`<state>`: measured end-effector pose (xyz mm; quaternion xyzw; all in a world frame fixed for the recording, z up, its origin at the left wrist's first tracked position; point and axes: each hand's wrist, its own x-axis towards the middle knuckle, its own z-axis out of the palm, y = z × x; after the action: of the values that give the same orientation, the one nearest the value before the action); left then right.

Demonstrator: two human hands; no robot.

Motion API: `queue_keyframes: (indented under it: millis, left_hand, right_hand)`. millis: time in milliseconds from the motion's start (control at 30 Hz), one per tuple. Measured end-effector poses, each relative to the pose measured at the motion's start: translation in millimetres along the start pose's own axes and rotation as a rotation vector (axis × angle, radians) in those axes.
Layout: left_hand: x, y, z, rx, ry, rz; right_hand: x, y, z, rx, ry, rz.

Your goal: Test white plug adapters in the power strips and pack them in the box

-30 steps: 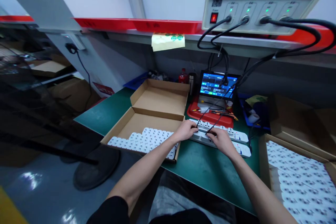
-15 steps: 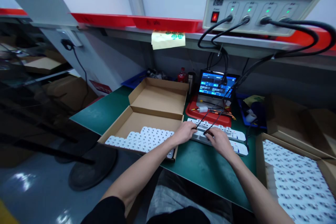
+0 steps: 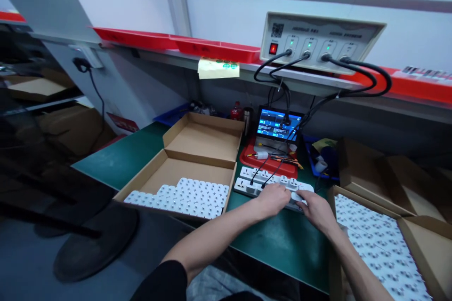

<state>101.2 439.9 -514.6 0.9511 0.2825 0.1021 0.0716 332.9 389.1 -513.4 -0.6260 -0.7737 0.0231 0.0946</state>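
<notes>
Two white power strips lie side by side on the green table. My left hand is closed at the middle of the near strip, its fingertips against the strip or a small piece on it; I cannot make out which. At the strip's right part, my right hand has thumb and fingers closed around a white piece, too hidden to name. Two thin black leads stand in the near strip, left of my hands. Behind it is the far strip, with several sockets.
An open cardboard box with white plugs stands left, another box of white parts right. Behind the strips are a red tray and a lit screen. Black cables hang from a tester on the shelf.
Both hands have moved right along the near strip, away from the black leads, which now stand free of my fingers. The view has tilted up, showing more of the shelf and wall.
</notes>
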Motion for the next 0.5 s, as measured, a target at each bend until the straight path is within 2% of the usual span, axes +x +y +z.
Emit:
queue_keyframes:
  millis: [133, 200, 267, 367, 500]
  left_hand:
    - [14, -5, 0.3, -0.061, -0.111, -0.047]
    - [11, -6, -8.0, -0.111, -0.073, -0.057]
    - [6, -5, -20.1, -0.217, 0.055, -0.089]
    - [-3, -1, -36.8, -0.553, 0.287, -0.162]
    - [-24, 8, -40.9, -1.081, 0.518, -0.274]
  right_hand:
    - [-9, 5, -24, 0.114, 0.159, 0.019]
    - [-15, 0, -37, 0.212, 0.160, 0.031]
    - [-20, -12, -47, 0.341, 0.138, 0.053]
    - [-22, -39, -55, 0.556, 0.138, 0.104]
    - [-13, -79, -60, 0.775, 0.219, 0.169]
